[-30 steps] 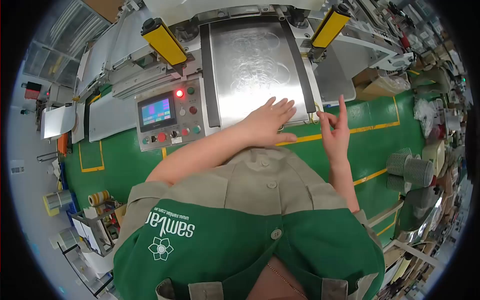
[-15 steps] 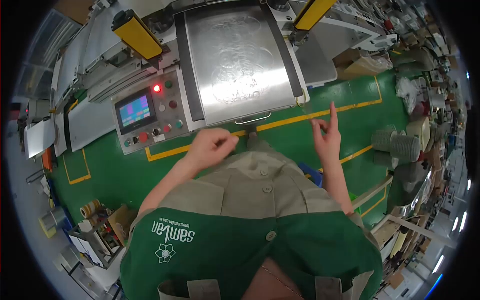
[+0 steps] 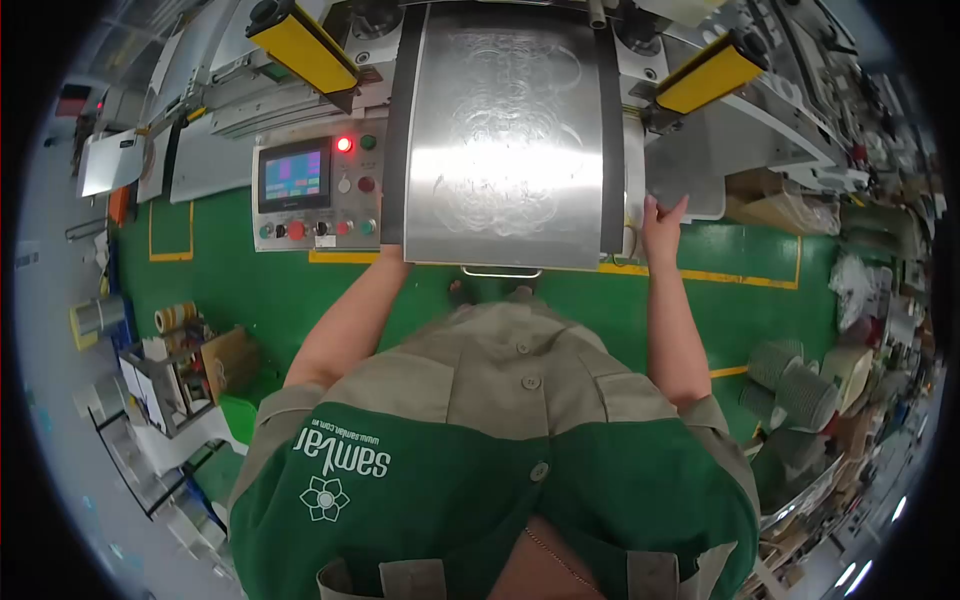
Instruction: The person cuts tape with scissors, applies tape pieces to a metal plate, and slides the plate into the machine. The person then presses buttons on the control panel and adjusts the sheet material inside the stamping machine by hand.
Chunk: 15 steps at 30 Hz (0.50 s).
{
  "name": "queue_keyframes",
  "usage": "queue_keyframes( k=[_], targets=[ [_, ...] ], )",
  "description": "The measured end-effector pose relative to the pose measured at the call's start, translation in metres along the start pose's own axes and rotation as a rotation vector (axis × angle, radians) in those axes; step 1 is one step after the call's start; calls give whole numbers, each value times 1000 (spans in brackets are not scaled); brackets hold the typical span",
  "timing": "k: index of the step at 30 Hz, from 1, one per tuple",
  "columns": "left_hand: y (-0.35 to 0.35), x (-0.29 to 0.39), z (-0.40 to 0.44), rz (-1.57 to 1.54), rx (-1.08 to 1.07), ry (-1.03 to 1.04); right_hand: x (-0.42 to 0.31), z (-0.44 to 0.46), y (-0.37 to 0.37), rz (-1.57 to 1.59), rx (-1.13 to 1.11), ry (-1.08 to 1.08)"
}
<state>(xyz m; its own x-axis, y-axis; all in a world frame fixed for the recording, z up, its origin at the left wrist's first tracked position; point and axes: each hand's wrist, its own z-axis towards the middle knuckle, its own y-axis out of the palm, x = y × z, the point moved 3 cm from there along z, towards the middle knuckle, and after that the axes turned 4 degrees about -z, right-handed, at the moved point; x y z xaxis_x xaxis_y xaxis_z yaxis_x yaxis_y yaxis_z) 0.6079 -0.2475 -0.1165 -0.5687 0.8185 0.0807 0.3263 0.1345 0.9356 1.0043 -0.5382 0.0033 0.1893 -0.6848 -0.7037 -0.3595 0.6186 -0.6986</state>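
Observation:
A shiny metal plate [image 3: 505, 215] with curling engraved patterns lies on the machine bed in front of me, a wire handle [image 3: 501, 273] below its near edge. My left hand [image 3: 394, 254] reaches to the plate's near left corner, beside the control panel; its fingers are hidden there. At the right side of the bed, my right hand [image 3: 662, 232] has thumb and a finger apart, with nothing visible between them. It is close to the bed's side edge; whether it touches, I cannot tell.
The control panel [image 3: 283, 225] has a lit screen [image 3: 294, 175] and a glowing red light [image 3: 344, 144]. Yellow-covered posts, left [image 3: 303, 47] and right [image 3: 708, 74], flank the bed. Wire spools [image 3: 800, 385] and a cardboard box [image 3: 775, 205] stand to the right on the green floor [image 3: 300, 300].
My view has turned and come nearer the machine. My left hand has gone from a loose curl in front to the plate's left corner. My right hand has moved up to the bed's right side.

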Motion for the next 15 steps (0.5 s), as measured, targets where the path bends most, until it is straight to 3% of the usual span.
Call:
queue_keyframes(
  k=[5, 8, 15],
  targets=[
    [-1, -8, -4, -131, 75, 29, -7, 8, 26, -39, -151, 173],
    [0, -16, -11, -240, 114, 36, -16, -4, 30, -189, -138, 169],
    [3, -15, -31, -470, 159, 4, -13, -1, 35, -193, -79, 176]
  ],
)
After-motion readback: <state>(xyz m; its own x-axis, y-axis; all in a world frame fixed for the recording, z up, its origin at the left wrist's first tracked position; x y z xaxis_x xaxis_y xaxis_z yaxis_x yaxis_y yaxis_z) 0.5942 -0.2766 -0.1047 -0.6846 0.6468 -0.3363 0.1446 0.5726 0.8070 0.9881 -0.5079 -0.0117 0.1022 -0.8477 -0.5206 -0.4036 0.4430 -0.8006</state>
